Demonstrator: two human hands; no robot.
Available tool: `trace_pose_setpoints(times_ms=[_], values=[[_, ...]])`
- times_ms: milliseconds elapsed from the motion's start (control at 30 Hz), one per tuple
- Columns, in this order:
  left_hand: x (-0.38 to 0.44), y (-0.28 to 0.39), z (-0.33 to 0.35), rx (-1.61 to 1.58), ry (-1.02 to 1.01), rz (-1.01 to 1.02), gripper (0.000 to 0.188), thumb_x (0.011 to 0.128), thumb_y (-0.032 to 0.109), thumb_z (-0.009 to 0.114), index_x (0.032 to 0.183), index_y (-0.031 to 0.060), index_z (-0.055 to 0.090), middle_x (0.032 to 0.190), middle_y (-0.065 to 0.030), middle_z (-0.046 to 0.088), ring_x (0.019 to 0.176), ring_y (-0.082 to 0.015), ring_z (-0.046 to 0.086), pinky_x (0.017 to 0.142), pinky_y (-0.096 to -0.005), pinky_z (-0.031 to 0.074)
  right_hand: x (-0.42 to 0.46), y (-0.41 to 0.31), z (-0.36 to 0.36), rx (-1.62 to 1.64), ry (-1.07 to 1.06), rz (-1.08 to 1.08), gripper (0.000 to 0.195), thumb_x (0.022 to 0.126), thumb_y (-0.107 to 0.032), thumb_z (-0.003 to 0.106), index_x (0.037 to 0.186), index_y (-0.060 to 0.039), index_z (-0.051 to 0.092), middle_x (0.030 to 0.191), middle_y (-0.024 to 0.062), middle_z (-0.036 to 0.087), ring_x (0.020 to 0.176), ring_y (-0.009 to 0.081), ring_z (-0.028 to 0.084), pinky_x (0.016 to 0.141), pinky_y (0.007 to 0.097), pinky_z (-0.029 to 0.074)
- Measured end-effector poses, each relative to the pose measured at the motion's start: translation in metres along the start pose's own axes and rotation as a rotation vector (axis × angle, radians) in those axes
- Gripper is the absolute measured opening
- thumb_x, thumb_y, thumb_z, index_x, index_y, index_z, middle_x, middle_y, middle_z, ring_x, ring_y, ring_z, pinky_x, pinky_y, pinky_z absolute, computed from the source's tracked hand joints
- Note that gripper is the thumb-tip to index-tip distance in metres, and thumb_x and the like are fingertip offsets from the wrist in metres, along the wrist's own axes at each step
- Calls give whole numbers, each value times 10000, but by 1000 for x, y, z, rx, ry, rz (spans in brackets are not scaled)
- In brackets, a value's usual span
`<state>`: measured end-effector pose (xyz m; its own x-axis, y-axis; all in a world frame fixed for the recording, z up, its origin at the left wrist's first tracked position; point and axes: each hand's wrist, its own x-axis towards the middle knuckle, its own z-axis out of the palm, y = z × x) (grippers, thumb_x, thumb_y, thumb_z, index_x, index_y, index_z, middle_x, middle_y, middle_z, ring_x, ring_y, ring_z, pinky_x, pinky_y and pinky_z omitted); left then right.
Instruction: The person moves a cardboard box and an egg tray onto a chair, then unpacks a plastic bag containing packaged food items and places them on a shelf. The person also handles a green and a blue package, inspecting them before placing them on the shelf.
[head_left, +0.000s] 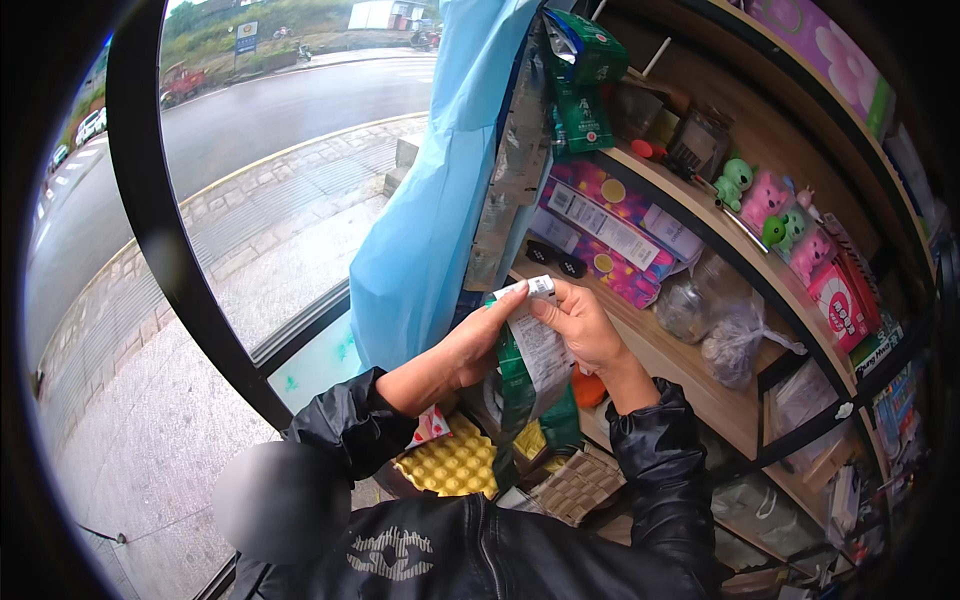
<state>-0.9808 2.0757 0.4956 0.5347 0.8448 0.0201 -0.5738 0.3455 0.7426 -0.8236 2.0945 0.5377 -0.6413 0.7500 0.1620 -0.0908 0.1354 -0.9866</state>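
Observation:
Both of my hands are raised before my chest, in front of the shelves. Between them is a strip of packets (536, 345), white and printed on the side facing me, with green parts hanging below. My left hand (478, 341) pinches its upper left edge, thumb near the top. From the other side, my right hand (589, 326) grips it with the thumb across the printed face. More green packets (583, 116) hang at the top of the shelf's end, apart from my hands.
A light blue cloth (420, 195) hangs at left beside a window (300, 150). Wooden shelves (660, 330) on the right hold toy figures (765, 196), colourful boxes (604, 217), sunglasses (555, 259) and a knotted plastic bag (731, 349). Below are a yellow egg tray (450, 459) and a woven basket (577, 484).

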Motion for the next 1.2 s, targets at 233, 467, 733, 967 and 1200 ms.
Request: trace_pose_setpoints(times_ms=[233,467,733,967,1200], values=[[-14,61,-17,-253,-210,301,499,913,335,431,1310,38,375,1251,-110,502,1155,-217,466,989,-391,348,93,-89,-34,-662,660,-719,383,769,-213,704,1017,14,521,829,54,612,689,141,584,618,265,480],[-11,88,-36,-104,-246,242,503,910,314,457,1281,-13,367,1035,-66,572,964,-161,552,902,-321,426,211,-144,-96,-699,789,-772,544,672,-180,796,1062,27,479,936,97,610,804,161,592,721,288,492],[4,110,-73,-9,-74,248,454,877,242,511,1250,1,414,1035,-47,588,940,-130,547,861,-274,410,194,-186,-55,-670,645,-1002,293,723,-170,759,877,-19,561,876,31,623,765,85,576,669,221,464],[48,146,-57,98,-37,384,429,869,217,524,1251,40,443,1160,-36,569,978,-122,535,880,-274,391,176,-197,-77,-482,703,-794,234,792,-265,686,813,-47,605,738,-27,572,641,51,492,580,203,402],[64,170,-49,99,-37,442,387,867,196,530,1220,48,473,1150,-33,579,961,-106,536,875,-284,394,200,-220,-85,-1284,1143,-701,409,752,-383,679,893,-6,605,840,80,631,770,166,588,705,307,460]])
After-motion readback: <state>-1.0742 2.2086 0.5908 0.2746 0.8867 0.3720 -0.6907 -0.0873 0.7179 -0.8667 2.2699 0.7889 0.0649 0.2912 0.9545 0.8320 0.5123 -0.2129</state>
